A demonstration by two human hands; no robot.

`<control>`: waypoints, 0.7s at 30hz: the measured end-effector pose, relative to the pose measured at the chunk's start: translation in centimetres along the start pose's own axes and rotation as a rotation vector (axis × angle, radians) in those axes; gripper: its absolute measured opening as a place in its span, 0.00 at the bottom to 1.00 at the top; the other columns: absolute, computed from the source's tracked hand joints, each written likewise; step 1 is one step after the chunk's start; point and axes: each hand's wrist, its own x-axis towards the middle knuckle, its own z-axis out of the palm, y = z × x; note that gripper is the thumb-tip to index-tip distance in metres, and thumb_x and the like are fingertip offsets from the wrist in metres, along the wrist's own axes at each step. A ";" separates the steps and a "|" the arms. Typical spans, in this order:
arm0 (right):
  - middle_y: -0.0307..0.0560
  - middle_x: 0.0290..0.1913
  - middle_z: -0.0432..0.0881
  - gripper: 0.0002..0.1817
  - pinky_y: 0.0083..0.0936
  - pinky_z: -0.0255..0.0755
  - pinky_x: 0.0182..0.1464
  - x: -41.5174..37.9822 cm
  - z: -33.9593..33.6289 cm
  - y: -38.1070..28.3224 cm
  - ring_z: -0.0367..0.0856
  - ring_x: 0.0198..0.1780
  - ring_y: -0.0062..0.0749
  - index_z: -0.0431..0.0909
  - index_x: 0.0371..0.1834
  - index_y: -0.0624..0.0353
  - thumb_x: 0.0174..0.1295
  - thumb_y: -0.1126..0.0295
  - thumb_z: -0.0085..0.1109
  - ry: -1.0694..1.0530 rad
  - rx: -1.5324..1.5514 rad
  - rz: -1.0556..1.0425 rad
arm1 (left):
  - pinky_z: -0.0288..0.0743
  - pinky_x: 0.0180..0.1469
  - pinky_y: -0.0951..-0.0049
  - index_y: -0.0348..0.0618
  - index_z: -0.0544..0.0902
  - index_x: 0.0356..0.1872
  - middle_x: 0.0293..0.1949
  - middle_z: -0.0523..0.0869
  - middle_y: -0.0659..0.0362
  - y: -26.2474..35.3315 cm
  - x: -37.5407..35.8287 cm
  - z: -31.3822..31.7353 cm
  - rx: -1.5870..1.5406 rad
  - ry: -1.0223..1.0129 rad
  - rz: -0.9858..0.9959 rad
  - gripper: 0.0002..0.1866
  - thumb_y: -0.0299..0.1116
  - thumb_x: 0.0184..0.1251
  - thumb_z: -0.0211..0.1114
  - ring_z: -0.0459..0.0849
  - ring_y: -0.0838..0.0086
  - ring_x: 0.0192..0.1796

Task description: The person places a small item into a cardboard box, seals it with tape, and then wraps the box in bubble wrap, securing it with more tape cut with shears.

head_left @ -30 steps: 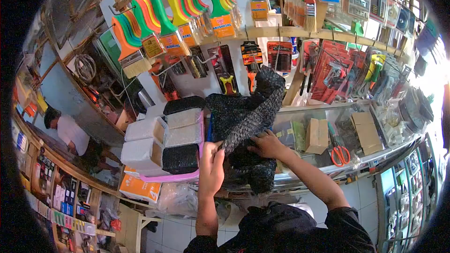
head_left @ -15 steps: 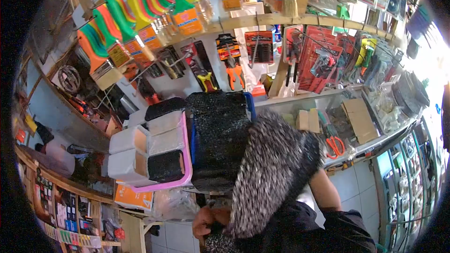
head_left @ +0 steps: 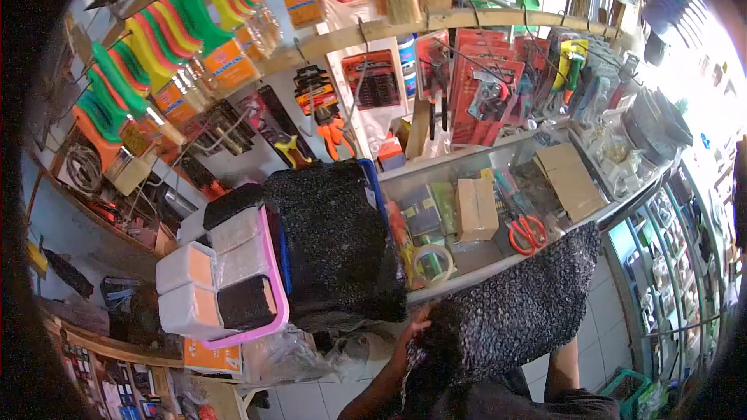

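A piece of black bubble wrap [head_left: 513, 303] is spread in front of my body, slanting up to the right. My left hand [head_left: 420, 322] grips its left end, with fingertips showing at the upper edge. My right forearm [head_left: 563, 365] rises behind the wrap's right part, and the right hand itself is hidden by it. Left of the piece, more black bubble wrap [head_left: 334, 241] covers a blue-rimmed container [head_left: 372, 175]. Beside that container stands a pink-rimmed tray [head_left: 276, 295] of white wrapped blocks [head_left: 187, 264], a few of them with black or orange faces.
A glass display counter [head_left: 467, 276] holds scissors [head_left: 527, 233], a small carton [head_left: 476, 210] and a tape roll [head_left: 433, 264]. Paintbrushes [head_left: 163, 39] and packaged pliers [head_left: 323, 113] hang from a wooden rail. At lower right stands a green crate [head_left: 629, 389].
The bubble wrap has swung right and down, from steeply tilted to flatter. My left hand has moved up and right to its edge. The view has shifted right, showing more of the counter.
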 end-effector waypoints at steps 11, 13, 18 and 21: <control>0.50 0.64 0.84 0.35 0.41 0.67 0.75 -0.8 -10.1 -5.3 0.80 0.66 0.40 0.72 0.74 0.62 0.70 0.51 0.59 0.114 0.242 -0.180 | 0.58 0.79 0.67 0.35 0.66 0.79 0.78 0.69 0.57 -1.5 3.8 4.4 -0.218 0.086 -0.097 0.31 0.37 0.79 0.56 0.68 0.68 0.77; 0.49 0.63 0.85 0.31 0.35 0.72 0.70 0.6 -9.2 -10.0 0.82 0.62 0.35 0.75 0.71 0.66 0.71 0.55 0.59 0.042 0.038 -0.173 | 0.60 0.78 0.67 0.36 0.67 0.79 0.77 0.71 0.58 0.0 4.2 6.4 -0.288 0.108 -0.083 0.32 0.37 0.79 0.56 0.70 0.68 0.76; 0.51 0.57 0.87 0.24 0.26 0.78 0.56 6.5 -3.6 -17.7 0.85 0.55 0.30 0.81 0.64 0.66 0.67 0.66 0.68 -0.099 -0.531 -0.048 | 0.64 0.76 0.66 0.35 0.71 0.76 0.71 0.77 0.56 0.7 5.6 8.5 -0.231 0.085 -0.063 0.30 0.37 0.75 0.55 0.75 0.68 0.72; 0.51 0.39 0.88 0.25 0.21 0.81 0.31 13.0 0.0 -18.4 0.87 0.30 0.31 0.79 0.63 0.67 0.75 0.55 0.61 -0.345 -0.489 0.067 | 0.69 0.73 0.65 0.33 0.74 0.70 0.67 0.80 0.53 1.1 7.3 9.4 -0.253 -0.034 -0.079 0.29 0.35 0.70 0.55 0.79 0.66 0.68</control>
